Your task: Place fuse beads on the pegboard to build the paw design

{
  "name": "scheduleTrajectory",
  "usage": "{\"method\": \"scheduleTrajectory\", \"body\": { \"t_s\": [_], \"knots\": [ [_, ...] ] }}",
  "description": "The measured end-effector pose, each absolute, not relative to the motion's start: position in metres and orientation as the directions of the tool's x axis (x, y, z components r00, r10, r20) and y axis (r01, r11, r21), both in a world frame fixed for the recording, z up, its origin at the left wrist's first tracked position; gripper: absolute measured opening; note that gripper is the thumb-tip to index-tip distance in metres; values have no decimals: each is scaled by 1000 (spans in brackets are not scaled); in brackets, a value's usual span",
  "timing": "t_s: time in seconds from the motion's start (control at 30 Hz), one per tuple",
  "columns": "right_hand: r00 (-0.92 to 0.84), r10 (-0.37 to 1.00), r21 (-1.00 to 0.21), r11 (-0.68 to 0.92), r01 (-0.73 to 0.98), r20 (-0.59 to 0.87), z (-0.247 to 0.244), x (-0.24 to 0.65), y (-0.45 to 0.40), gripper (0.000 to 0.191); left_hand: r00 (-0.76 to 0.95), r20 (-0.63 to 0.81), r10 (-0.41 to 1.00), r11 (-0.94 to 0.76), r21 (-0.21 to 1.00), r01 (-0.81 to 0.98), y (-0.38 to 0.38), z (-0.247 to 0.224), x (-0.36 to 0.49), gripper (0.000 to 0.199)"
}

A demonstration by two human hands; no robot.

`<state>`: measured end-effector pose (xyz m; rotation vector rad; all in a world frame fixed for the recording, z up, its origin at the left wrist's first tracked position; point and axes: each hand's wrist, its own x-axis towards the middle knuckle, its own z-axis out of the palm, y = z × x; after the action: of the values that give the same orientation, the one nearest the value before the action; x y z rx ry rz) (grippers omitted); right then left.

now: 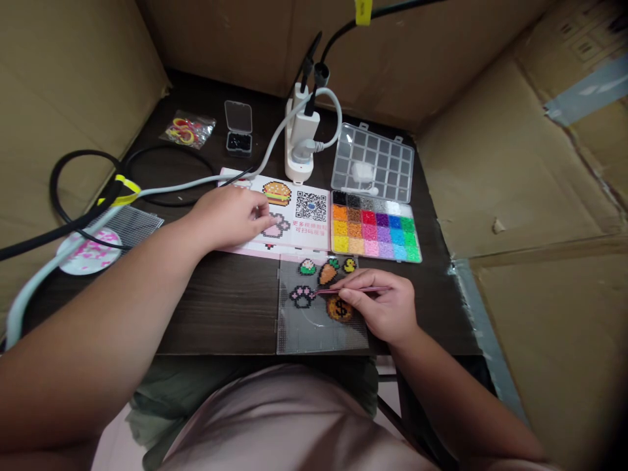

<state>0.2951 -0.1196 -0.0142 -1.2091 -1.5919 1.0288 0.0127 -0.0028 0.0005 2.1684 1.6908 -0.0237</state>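
Observation:
My right hand [387, 307] pinches pink tweezers [366, 289], their tips at the paw print of beads [303, 297]. The paw has a black outline and pink toes; its middle pad is unfilled. It lies on a clear pegboard [299, 333] with a bead carrot [328, 272], a duck [349, 265], a green-and-white figure [307, 266] and a dollar coin [339, 308]. My left hand [228, 216] rests on the printed pattern sheet [311, 239], loosely bent and holding nothing visible, thumb and finger apart beside the printed pink paw [275, 227].
A sorted bead box [375, 226] with its clear lid [373, 163] raised stands right of the sheet. Behind is a power strip [299, 147] with cables. A small box of black beads [239, 142], a bag [189, 129] and a dish of pink beads [91, 252] lie left. Cardboard walls surround the table.

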Motion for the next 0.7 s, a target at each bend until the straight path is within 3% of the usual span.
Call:
{"method": "scheduleTrajectory", "body": {
  "t_s": [0.7],
  "knots": [
    [-166, 973, -948, 200, 247, 162, -13, 295, -120, 17, 260, -256, 931, -180, 296, 938, -4, 1, 13, 40]
  ]
}}
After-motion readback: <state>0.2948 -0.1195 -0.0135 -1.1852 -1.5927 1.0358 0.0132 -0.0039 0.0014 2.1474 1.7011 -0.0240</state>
